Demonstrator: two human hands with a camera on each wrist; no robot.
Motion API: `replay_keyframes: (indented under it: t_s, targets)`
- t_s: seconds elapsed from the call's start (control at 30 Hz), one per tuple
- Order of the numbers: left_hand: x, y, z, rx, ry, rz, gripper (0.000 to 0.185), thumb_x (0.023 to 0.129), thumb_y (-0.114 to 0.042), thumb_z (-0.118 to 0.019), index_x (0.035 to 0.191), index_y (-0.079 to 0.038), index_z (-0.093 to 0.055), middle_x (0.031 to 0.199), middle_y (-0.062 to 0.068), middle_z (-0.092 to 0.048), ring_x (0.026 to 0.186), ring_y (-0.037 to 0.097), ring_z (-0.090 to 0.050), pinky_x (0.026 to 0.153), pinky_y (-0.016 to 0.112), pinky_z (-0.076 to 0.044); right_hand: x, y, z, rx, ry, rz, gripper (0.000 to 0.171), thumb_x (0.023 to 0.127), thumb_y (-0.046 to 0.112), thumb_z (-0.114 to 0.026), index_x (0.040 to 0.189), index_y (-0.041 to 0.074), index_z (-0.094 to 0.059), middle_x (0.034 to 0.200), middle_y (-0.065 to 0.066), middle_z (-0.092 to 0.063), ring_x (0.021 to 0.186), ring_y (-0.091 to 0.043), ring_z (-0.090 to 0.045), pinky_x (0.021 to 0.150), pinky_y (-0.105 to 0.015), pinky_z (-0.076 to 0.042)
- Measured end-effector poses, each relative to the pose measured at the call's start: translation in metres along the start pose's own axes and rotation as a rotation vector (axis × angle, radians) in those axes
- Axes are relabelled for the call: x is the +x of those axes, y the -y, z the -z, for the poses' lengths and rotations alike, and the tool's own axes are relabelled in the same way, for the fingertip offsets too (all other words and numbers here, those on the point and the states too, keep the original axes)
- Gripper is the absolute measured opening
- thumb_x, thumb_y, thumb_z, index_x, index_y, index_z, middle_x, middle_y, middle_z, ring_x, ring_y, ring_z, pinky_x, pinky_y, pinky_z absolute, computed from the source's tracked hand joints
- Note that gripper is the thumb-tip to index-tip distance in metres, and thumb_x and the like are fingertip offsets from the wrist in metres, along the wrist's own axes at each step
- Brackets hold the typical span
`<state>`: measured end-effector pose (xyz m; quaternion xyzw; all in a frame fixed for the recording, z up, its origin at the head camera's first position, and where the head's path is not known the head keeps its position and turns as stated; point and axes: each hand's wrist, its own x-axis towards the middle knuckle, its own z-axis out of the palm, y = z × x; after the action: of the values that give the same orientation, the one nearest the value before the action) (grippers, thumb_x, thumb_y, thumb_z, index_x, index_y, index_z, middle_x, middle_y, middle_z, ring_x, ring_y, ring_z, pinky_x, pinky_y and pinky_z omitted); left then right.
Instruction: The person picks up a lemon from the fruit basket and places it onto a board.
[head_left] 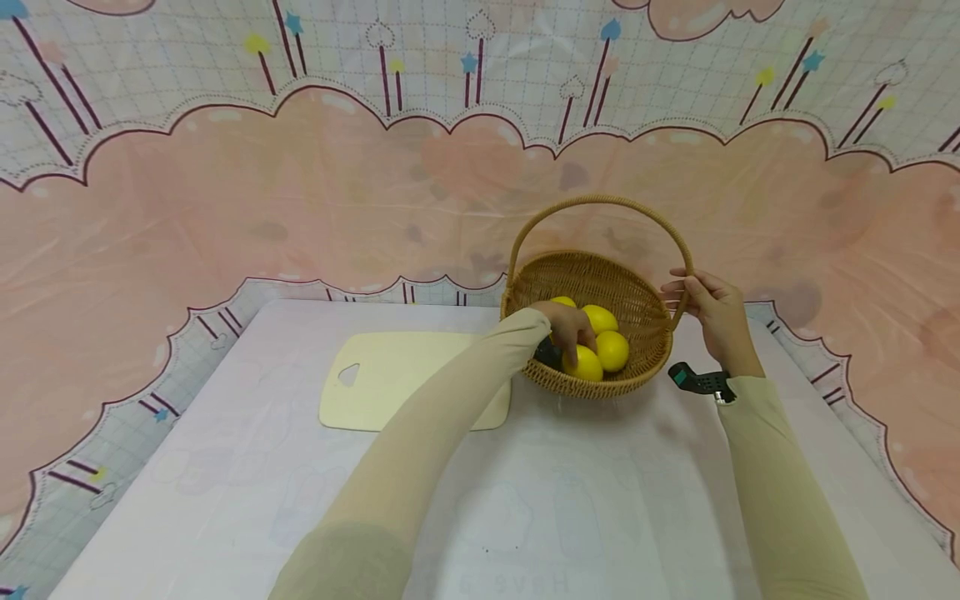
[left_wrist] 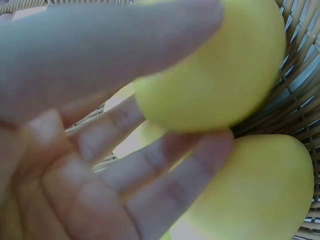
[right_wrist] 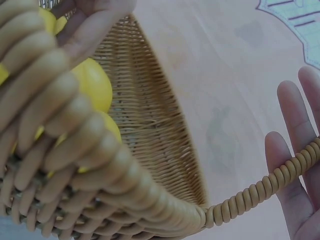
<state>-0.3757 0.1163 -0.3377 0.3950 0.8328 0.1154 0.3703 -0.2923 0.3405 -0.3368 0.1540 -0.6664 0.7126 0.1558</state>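
A wicker basket [head_left: 637, 304] with a tall hoop handle [head_left: 600, 201] stands at the back of the table and holds several yellow lemons. My left hand [head_left: 579, 340] reaches down into it. In the left wrist view the thumb lies over one lemon [left_wrist: 220, 75] and the fingers [left_wrist: 165, 165] curl under it, with another lemon [left_wrist: 255, 195] just below. My right hand [head_left: 686, 292] is at the basket's right side. Its straight fingers [right_wrist: 292, 135] lie against the coiled handle [right_wrist: 260, 192] near where it meets the rim.
A pale cutting board [head_left: 405, 379] lies flat to the left of the basket, touching its base. The table wears a white cloth [head_left: 525, 500]. A pink patterned backdrop [head_left: 300, 192] rises right behind the table.
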Motion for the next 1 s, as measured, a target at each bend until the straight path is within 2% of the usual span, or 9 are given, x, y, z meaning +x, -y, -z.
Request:
replay_keyframes:
  t_s: [0.1,0.13,0.2,0.27,0.37,0.6,0.73,0.9,1.0]
  targets:
    - [0.0006,0.0004,-0.0012,-0.018,0.017,-0.005,0.05,0.085,-0.012,-0.068,0.133,-0.016,-0.055,0.14,0.007,-0.051,0.065,0.005,-0.046,0.055,0.016,-0.036,-0.0006,-0.0002,0.0001,-0.002,0.0,0.0,0.025,0.095,0.017,-0.052,0.111,0.004,-0.065,0.087,0.003,-0.073,0.08,-0.009,-0.07,0.076,-0.019,-0.056]
    - [0.0012,0.0006,-0.0016,-0.018,0.019,-0.005,0.05,0.085,-0.013,-0.068,0.133,-0.016,-0.055,0.14,0.008,-0.051,0.059,0.005,-0.038,0.052,0.016,-0.033,-0.0008,-0.0002,0.0001,-0.002,0.0,0.0,0.024,0.095,0.017,-0.052,0.11,0.006,-0.066,0.087,0.003,-0.073,0.08,-0.008,-0.07,0.076,-0.019,-0.056]
    - [0.0016,0.0007,-0.0023,-0.012,0.015,-0.008,0.051,0.084,-0.013,-0.069,0.133,-0.016,-0.055,0.139,0.009,-0.052,0.054,0.004,-0.035,0.05,0.016,-0.032,-0.0011,-0.0002,-0.0002,-0.005,-0.001,0.0,0.023,0.095,0.017,-0.051,0.109,0.008,-0.067,0.087,0.004,-0.073,0.08,-0.008,-0.07,0.076,-0.019,-0.056]
    - [0.0015,0.0004,-0.0028,-0.01,0.006,-0.002,0.051,0.083,-0.013,-0.07,0.132,-0.017,-0.056,0.138,0.011,-0.052,0.057,0.004,-0.039,0.052,0.015,-0.034,-0.0012,-0.0002,-0.0005,-0.004,-0.001,0.001,0.023,0.095,0.017,-0.051,0.109,0.006,-0.066,0.087,0.003,-0.073,0.08,-0.008,-0.07,0.076,-0.019,-0.056]
    - [0.0016,0.0002,-0.0033,0.004,-0.009,0.001,0.05,0.083,-0.014,-0.071,0.131,-0.018,-0.057,0.139,0.013,-0.051,0.073,0.006,-0.051,0.058,0.016,-0.041,-0.0012,-0.0001,-0.0008,-0.005,-0.002,0.002,0.024,0.095,0.016,-0.051,0.11,0.005,-0.066,0.087,0.003,-0.073,0.08,-0.008,-0.07,0.075,-0.019,-0.056]
    - [0.0005,-0.0014,-0.0036,0.065,-0.034,0.002,0.053,0.083,-0.017,-0.071,0.134,-0.016,-0.055,0.136,0.011,-0.054,0.095,0.014,-0.061,0.074,0.019,-0.051,-0.0014,0.0008,-0.0009,-0.007,-0.003,0.002,0.029,0.095,0.017,-0.052,0.114,-0.003,-0.062,0.086,0.003,-0.073,0.08,-0.008,-0.07,0.075,-0.019,-0.056]
    - [0.0001,-0.0025,-0.0037,0.079,-0.035,0.0,0.053,0.083,-0.017,-0.071,0.133,-0.014,-0.055,0.135,0.007,-0.055,0.09,0.012,-0.061,0.075,0.019,-0.052,-0.0011,0.0013,-0.0012,-0.003,-0.006,0.002,0.029,0.095,0.017,-0.052,0.113,-0.002,-0.063,0.086,0.003,-0.073,0.08,-0.009,-0.07,0.075,-0.019,-0.055]
    - [0.001,-0.0028,-0.0039,0.055,-0.034,0.001,0.054,0.083,-0.016,-0.072,0.134,-0.013,-0.053,0.134,0.007,-0.055,0.075,0.007,-0.053,0.067,0.017,-0.048,-0.0005,0.0016,-0.0015,-0.003,-0.009,0.001,0.022,0.095,0.017,-0.052,0.108,0.007,-0.067,0.085,0.003,-0.073,0.08,-0.009,-0.07,0.074,-0.019,-0.056]
    - [0.0017,-0.0022,-0.0035,0.028,-0.03,-0.003,0.055,0.083,-0.015,-0.072,0.134,-0.012,-0.053,0.134,0.01,-0.055,0.073,0.007,-0.05,0.065,0.017,-0.047,-0.0004,0.0017,-0.0016,-0.001,-0.011,-0.001,0.021,0.095,0.017,-0.052,0.107,0.009,-0.067,0.085,0.003,-0.073,0.08,-0.009,-0.07,0.074,-0.019,-0.056]
